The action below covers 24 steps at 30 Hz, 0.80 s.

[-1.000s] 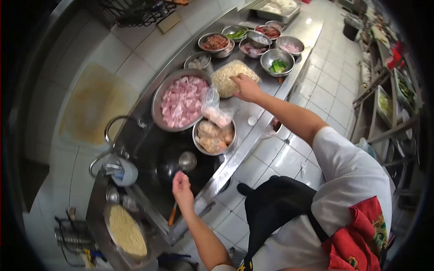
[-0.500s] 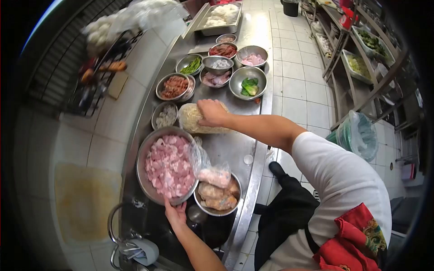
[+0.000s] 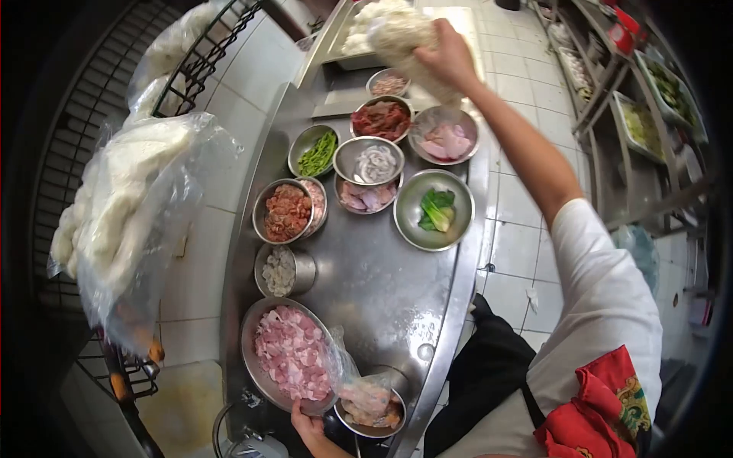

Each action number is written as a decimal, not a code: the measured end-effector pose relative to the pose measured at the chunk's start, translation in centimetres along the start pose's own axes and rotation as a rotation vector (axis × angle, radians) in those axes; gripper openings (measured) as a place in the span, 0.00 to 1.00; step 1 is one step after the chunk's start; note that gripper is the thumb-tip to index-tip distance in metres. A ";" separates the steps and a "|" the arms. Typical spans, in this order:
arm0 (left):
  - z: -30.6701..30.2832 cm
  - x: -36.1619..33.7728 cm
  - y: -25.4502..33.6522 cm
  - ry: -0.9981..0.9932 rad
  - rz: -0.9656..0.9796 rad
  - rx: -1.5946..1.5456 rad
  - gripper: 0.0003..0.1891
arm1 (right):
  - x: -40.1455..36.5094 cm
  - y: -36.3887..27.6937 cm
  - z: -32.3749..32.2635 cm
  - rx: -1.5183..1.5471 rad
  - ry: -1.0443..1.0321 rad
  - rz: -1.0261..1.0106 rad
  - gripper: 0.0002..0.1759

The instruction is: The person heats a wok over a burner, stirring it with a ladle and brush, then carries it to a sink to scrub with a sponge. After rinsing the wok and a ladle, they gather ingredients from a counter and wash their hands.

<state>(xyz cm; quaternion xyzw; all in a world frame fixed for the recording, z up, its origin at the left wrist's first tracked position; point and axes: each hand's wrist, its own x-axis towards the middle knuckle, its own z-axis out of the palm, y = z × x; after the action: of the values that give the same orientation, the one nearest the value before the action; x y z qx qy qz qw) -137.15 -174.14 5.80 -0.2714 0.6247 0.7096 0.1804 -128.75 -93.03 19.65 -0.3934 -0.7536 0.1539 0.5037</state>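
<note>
My right hand is closed on a clear plastic bag of pale noodle-like strands, held up over the far end of the counter. Below and around it are a bowl of dark red meat and a bowl of pale pink meat. At the near end, my left hand grips the rim of a large metal bowl, which holds raw pink meat pieces. Beside that bowl, a smaller metal bowl holds plastic-wrapped meat. Crumpled clear plastic lies between the two.
On the steel counter stand bowls of leafy greens, cut green vegetables, white rings and ground meat. A bagged white food hangs on the left rack. Shelves with trays line the right.
My right hand has lifted the noodle-like bag off the counter and carried it to the far end. My left hand stays at the large bowl's rim. The camera view has shifted.
</note>
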 end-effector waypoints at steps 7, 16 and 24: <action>-0.1 -0.1 0.2 0.069 -0.011 0.006 0.22 | 2.5 13.3 10.9 -0.376 -0.153 -0.192 0.33; -0.3 0.4 0.7 0.046 -0.057 0.004 0.08 | -41.6 -15.8 -8.2 0.595 -1.887 -0.088 0.37; -0.3 0.7 0.9 -0.160 -0.021 -0.008 0.08 | -46.3 -21.9 -10.6 0.326 -1.784 -0.148 0.44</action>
<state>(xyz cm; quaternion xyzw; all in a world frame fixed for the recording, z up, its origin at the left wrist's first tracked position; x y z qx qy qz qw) -138.22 -174.63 6.03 -0.2210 0.6027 0.7295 0.2361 -120.51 -143.51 8.65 -0.0029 -0.8559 0.4733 -0.2083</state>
